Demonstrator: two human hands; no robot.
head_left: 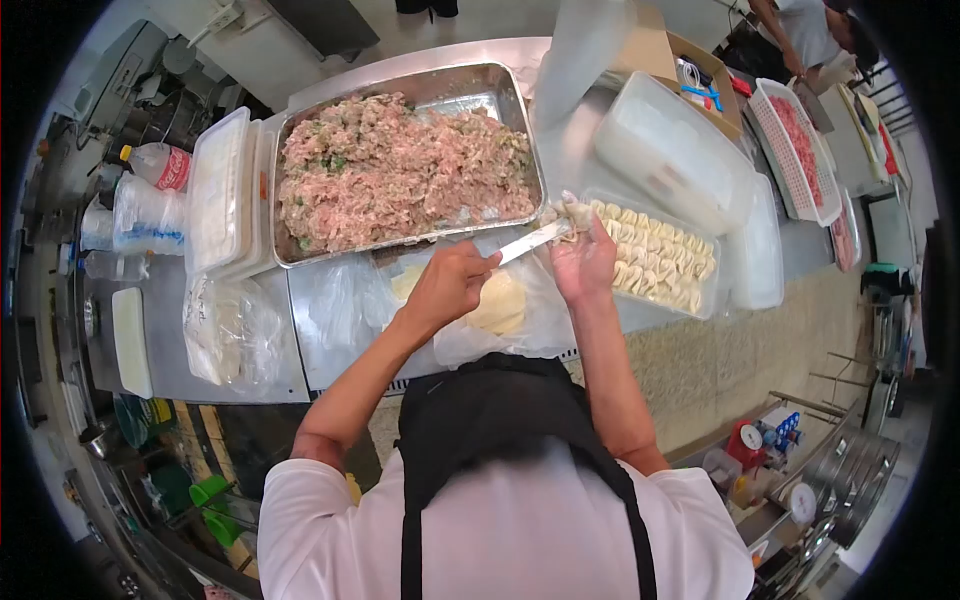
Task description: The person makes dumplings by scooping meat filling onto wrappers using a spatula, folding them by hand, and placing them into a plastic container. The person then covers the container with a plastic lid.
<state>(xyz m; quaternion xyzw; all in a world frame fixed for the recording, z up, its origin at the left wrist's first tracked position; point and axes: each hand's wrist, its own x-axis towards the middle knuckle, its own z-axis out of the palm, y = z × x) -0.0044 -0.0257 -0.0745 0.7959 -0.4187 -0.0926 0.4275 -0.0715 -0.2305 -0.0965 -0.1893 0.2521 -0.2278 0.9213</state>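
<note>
My left hand (457, 283) is closed around the handle end of a flat, pale spatula (532, 242). Its tip reaches a small filled dough piece (573, 217) held in the fingers of my right hand (585, 265). Beyond my hands lies a large metal tray (400, 240) of minced meat with green bits (400, 165). Round dough wrappers (497, 305) rest on clear plastic in front of me. Right beside my right hand, a clear container (712, 290) holds rows of folded dumplings (655, 255).
Stacked lidded containers (220, 190) and a plastic bag (235, 330) are on the left. Translucent bins (675, 150) and a cardboard box (645, 50) stand at the right. Another person (815, 35) is beside a basket of red meat (795, 150) farther right.
</note>
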